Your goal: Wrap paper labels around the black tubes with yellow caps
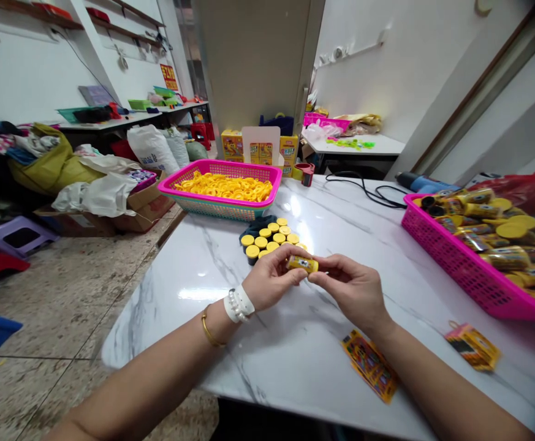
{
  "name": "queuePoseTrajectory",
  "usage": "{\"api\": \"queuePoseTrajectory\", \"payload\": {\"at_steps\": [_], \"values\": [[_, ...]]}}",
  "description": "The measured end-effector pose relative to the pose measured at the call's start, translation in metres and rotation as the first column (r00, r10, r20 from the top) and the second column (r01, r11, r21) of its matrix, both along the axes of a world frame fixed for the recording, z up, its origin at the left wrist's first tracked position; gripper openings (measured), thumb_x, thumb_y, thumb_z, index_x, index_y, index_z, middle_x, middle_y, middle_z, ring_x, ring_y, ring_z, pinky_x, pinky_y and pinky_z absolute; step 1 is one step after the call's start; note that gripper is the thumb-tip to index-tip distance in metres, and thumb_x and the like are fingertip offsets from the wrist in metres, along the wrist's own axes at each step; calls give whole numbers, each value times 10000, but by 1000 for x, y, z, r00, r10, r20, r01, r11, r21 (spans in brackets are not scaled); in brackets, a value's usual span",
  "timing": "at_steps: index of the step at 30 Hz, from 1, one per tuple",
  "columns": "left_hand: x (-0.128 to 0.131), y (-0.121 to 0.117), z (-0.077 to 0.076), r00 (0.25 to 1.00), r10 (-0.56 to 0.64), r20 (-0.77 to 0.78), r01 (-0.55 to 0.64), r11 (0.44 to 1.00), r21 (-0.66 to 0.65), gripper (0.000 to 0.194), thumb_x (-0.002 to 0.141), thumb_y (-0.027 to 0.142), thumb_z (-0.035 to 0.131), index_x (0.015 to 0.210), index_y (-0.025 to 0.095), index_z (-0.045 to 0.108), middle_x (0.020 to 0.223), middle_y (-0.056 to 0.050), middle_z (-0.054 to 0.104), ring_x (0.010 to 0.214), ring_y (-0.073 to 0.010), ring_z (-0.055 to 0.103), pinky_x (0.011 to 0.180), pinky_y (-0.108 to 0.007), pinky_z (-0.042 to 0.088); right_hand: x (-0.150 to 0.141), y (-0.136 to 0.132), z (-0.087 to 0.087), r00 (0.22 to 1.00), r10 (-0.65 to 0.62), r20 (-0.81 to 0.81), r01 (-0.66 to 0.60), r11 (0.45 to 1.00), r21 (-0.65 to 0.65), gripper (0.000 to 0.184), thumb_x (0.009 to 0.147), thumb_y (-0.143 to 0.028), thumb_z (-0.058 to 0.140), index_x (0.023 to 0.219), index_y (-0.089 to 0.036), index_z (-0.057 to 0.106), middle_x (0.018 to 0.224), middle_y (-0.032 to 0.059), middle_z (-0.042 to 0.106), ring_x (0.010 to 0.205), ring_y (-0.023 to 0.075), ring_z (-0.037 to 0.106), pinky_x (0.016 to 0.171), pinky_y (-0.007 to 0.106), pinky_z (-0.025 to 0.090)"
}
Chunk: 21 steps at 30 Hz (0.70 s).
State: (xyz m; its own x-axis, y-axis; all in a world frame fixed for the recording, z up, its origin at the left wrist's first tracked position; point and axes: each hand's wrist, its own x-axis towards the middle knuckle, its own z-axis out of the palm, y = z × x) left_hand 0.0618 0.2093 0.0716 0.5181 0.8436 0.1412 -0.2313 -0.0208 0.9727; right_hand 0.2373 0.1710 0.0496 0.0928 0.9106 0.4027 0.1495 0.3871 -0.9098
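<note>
Above the middle of the table, a small yellow cylindrical bottle (302,264) with a printed label lies sideways between my two hands. My left hand (274,277) is closed around its left part, thumb along the near side. The thumb and fingertips of my right hand (354,288) pinch its right end. Just beyond my left hand, several dark containers with yellow lids (272,236) stand upright in a tight group, partly hidden by that hand. Beneath my right forearm lies a fanned stack of printed cards (369,366).
A pink basket (451,269) heaped with similar bottles and yellow lids stands at right. Another pink basket (168,185) holds yellow plastic pieces at the back left. A second card stack (473,346), printed boxes (289,153), a tape roll (304,174) and a black cable (363,184) also occupy the marbled table (193,324).
</note>
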Motion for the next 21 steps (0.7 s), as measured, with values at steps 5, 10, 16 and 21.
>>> {"api": "queuePoseTrajectory", "payload": {"at_steps": [5, 10, 16, 21], "values": [[-1, 3, -5, 999, -32, -28, 30, 997, -74, 516, 795, 485, 742, 1167, 161, 595, 815, -17, 634, 589, -104, 586, 573, -242, 457, 4, 2, 1, 994, -8, 112, -7, 991, 132, 236, 773, -235, 810, 993, -244, 725, 973, 48, 714, 851, 197, 712, 750, 356, 636], [-4, 13, -13, 997, -15, -71, 6, 993, -118, 441, 801, 539, 714, 878, 115, 621, 652, 15, 561, 513, -64, 467, 510, -207, 360, 10, 2, 0, 963, -74, 260, 8, 969, 249, 282, 747, -191, 823, 1011, -243, 741, 954, 46, 714, 793, 183, 698, 750, 369, 630], [-6, 15, -10, 994, -39, -99, 35, 998, -43, 434, 787, 546, 725, 848, 123, 646, 668, 13, 574, 540, -71, 484, 523, -209, 375, 7, 2, 1, 999, 17, -47, -22, 994, -107, 249, 669, -265, 887, 866, -220, 742, 790, 4, 723, 711, 152, 698, 671, 287, 625], [-1, 10, -19, 981, -193, -17, 180, 939, -294, 504, 776, 628, 690, 741, 135, 588, 551, 22, 554, 380, -50, 424, 408, -209, 288, 17, 6, 14, 924, 355, -144, -381, 891, -246, 318, 696, -286, 866, 1000, -247, 780, 1044, 43, 692, 682, 149, 708, 651, 348, 652]]}}
